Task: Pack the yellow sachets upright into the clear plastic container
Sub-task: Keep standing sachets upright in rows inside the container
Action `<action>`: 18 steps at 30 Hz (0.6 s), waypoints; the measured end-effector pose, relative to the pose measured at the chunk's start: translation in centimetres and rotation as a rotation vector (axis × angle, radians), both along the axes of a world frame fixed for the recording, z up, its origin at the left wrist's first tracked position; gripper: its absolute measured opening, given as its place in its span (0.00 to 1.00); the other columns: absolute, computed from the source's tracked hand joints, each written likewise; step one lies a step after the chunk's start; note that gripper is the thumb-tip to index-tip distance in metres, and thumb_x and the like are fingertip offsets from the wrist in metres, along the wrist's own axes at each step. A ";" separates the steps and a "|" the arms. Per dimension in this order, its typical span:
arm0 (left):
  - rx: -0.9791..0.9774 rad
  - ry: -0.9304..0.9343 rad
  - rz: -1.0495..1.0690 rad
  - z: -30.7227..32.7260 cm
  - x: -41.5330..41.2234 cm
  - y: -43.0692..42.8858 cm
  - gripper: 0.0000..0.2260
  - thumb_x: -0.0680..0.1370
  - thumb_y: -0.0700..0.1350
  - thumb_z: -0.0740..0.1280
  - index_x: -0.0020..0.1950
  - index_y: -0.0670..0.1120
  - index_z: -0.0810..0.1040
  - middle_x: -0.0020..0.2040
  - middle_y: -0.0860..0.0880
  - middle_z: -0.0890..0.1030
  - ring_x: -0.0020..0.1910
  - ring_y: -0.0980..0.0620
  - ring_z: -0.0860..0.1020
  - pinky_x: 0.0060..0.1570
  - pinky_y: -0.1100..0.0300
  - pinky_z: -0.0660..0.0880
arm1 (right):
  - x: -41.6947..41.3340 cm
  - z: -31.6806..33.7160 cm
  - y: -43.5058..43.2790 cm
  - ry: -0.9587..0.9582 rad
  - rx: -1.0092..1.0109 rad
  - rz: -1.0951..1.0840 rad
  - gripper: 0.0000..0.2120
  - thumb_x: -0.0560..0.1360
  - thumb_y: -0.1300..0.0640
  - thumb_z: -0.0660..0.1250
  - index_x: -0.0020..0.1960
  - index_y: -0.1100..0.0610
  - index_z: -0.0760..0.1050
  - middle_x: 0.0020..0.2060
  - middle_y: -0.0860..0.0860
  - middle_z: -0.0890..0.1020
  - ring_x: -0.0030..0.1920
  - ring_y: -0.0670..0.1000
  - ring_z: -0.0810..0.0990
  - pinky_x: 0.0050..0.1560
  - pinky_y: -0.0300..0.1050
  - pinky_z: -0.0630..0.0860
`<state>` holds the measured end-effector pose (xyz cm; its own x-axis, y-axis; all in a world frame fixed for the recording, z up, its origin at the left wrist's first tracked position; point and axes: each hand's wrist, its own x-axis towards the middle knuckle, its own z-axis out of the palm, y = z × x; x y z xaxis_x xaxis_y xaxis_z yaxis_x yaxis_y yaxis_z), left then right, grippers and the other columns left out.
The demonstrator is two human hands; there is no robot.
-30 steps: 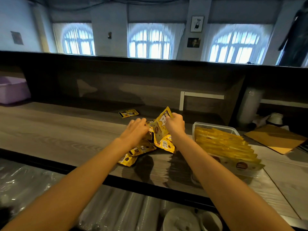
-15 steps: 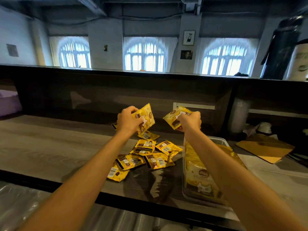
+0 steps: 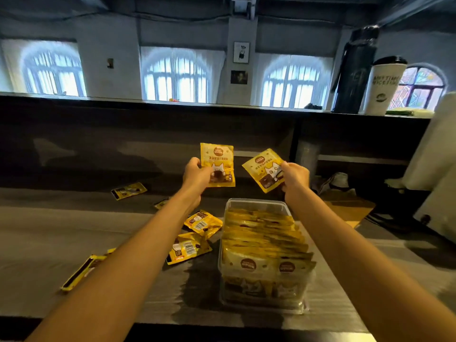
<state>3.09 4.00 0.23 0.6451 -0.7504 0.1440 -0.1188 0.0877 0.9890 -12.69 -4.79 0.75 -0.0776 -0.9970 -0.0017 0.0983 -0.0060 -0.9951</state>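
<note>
Two sachets are held up at the centre of the frame, above the far end of the container [image 3: 256, 203]: the left sachet [image 3: 217, 164] upright and face-on, the right sachet [image 3: 264, 169] tilted. The left hand [image 3: 196, 174] pinches its sachet by the lower left edge, fingers closed on it; the right hand [image 3: 294, 177] grips the other by its right edge. The container sits lower centre on the surface [image 3: 49, 243], filled with sachets standing in rows, with what looks like a little room only at the far end. To do this step well, I would square the tilted sachet, stack the two, and slide them down edge-first into that far gap without knocking the rows over. Loose sachets [image 3: 195, 233] lie flat just left of the container.
</note>
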 end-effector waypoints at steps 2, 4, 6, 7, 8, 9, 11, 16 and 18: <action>0.034 0.009 -0.053 -0.1 -0.4 -1.2 0.14 0.76 0.36 0.64 0.62 0.42 0.70 0.59 0.44 0.77 0.53 0.50 0.76 0.44 0.60 0.74 | -0.7 -0.5 -0.8 0.046 -0.003 -0.003 0.09 0.78 0.57 0.61 0.53 0.60 0.77 0.42 0.54 0.79 0.38 0.48 0.75 0.37 0.40 0.71; 0.069 0.012 -0.136 -0.3 -0.8 -2.0 0.18 0.74 0.33 0.65 0.62 0.42 0.69 0.59 0.44 0.76 0.52 0.51 0.75 0.41 0.61 0.75 | -1.3 -0.9 -1.4 0.059 0.029 0.032 0.08 0.77 0.60 0.63 0.54 0.62 0.75 0.43 0.55 0.79 0.39 0.50 0.78 0.37 0.39 0.74; 0.095 -0.066 -0.201 -0.6 -1.3 -2.5 0.21 0.73 0.31 0.65 0.64 0.43 0.67 0.60 0.43 0.75 0.54 0.50 0.74 0.40 0.61 0.75 | -1.9 -1.4 -1.8 0.043 0.046 0.090 0.10 0.76 0.65 0.64 0.57 0.63 0.73 0.49 0.57 0.79 0.47 0.54 0.80 0.41 0.43 0.79; 0.098 -0.105 -0.226 -0.8 -1.4 -2.8 0.23 0.73 0.30 0.65 0.65 0.44 0.66 0.59 0.44 0.75 0.56 0.49 0.74 0.39 0.61 0.75 | -2.2 -1.7 -2.0 0.063 0.037 0.108 0.11 0.75 0.66 0.64 0.58 0.63 0.72 0.50 0.57 0.78 0.51 0.55 0.80 0.44 0.44 0.79; 0.095 -0.133 -0.255 -1.0 -1.6 -3.0 0.23 0.73 0.29 0.64 0.65 0.44 0.65 0.58 0.45 0.75 0.57 0.48 0.75 0.39 0.61 0.75 | -2.4 -1.9 -2.0 0.097 0.022 0.125 0.12 0.75 0.66 0.64 0.58 0.62 0.71 0.51 0.57 0.78 0.53 0.55 0.79 0.47 0.46 0.78; 0.088 -0.149 -0.288 -1.2 -1.8 -3.1 0.23 0.74 0.28 0.63 0.65 0.45 0.66 0.57 0.45 0.75 0.58 0.47 0.75 0.40 0.60 0.76 | -2.6 -2.2 -1.9 0.128 0.005 0.140 0.12 0.75 0.67 0.64 0.58 0.61 0.71 0.52 0.57 0.77 0.55 0.56 0.78 0.50 0.47 0.78; 0.076 -0.172 -0.340 -1.8 -2.2 -3.2 0.20 0.75 0.29 0.60 0.64 0.46 0.68 0.55 0.46 0.76 0.56 0.48 0.76 0.43 0.59 0.77 | -2.9 -2.6 -1.8 0.149 -0.017 0.161 0.09 0.75 0.67 0.64 0.53 0.59 0.70 0.54 0.59 0.77 0.57 0.57 0.78 0.53 0.51 0.78; 0.102 -0.257 -0.360 -3.6 -2.7 -3.2 0.12 0.78 0.34 0.58 0.60 0.43 0.72 0.52 0.46 0.77 0.53 0.51 0.76 0.46 0.61 0.75 | -3.4 -3.6 -1.6 0.091 -0.050 0.266 0.10 0.73 0.70 0.64 0.54 0.62 0.72 0.57 0.61 0.78 0.57 0.58 0.78 0.51 0.49 0.77; 0.125 -0.336 -0.356 -4.1 -2.6 -3.1 0.08 0.79 0.36 0.58 0.55 0.43 0.73 0.50 0.46 0.78 0.49 0.52 0.76 0.44 0.62 0.75 | -3.4 -4.0 -1.2 0.068 -0.057 0.322 0.15 0.73 0.73 0.62 0.59 0.66 0.71 0.58 0.62 0.78 0.59 0.59 0.77 0.52 0.48 0.77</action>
<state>0.45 0.88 -3.92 0.2798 -0.9401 0.1947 -0.4163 0.0639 0.9070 -16.08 -5.95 -3.21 0.2430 -0.9688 0.0497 0.0372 -0.0418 -0.9984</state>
